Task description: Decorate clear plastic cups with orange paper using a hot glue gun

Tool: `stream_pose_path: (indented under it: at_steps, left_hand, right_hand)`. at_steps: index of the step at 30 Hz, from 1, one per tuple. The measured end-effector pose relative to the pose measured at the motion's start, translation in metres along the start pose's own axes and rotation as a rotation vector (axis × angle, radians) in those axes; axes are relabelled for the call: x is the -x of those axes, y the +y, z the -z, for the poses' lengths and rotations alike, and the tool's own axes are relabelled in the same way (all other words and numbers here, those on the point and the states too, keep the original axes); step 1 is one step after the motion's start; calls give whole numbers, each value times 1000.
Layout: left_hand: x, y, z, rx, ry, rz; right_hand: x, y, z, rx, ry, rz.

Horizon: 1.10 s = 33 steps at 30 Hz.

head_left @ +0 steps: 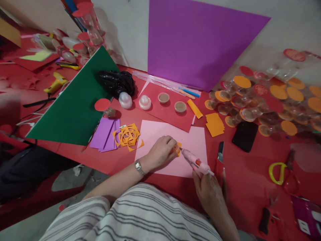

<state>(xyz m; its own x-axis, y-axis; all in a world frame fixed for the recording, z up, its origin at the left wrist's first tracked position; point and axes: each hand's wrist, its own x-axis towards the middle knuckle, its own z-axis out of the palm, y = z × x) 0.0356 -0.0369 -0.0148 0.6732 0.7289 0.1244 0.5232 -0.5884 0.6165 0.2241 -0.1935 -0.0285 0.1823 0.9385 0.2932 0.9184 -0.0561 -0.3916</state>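
Red tabletop [240, 187] is spreading under everything I am working on. My right hand [209, 190] is gripping a pink glue gun [197, 162], fingers wrapped tight around its body; its long axis is slanting up and to the left, nozzle pointing at my other fingers. My left hand [160, 152] is pinching a small orange paper piece [178, 149] right at that nozzle tip, fingertips pressed together. Both are hovering over a pink sheet [155, 134]. Just left of my left fingers an orange cutout [127, 135] is lying beside purple papers [104, 134]. Right of my right fingers a craft knife [220, 160] is resting, a black phone [245, 135] beyond it.
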Motion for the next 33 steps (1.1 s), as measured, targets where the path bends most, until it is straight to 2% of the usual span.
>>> stream_pose_path:
  at_steps: [7, 12, 15, 21, 33]
  left_hand:
    - [5, 3, 14, 87, -64, 0]
    - [5, 0, 24, 150, -143, 5]
    - [5, 0, 28, 139, -169, 40]
    - [3, 0, 22, 136, -141, 78]
    - [4, -3, 12, 142, -93, 41]
  right_hand:
    - [-8, -1, 6, 102, 104, 47]
    - [4, 2, 8, 59, 22, 15]
    - [15, 7, 6, 32, -5, 72]
    - [21, 5, 2, 47, 4, 176]
    - [-5, -8, 8, 193, 49, 273]
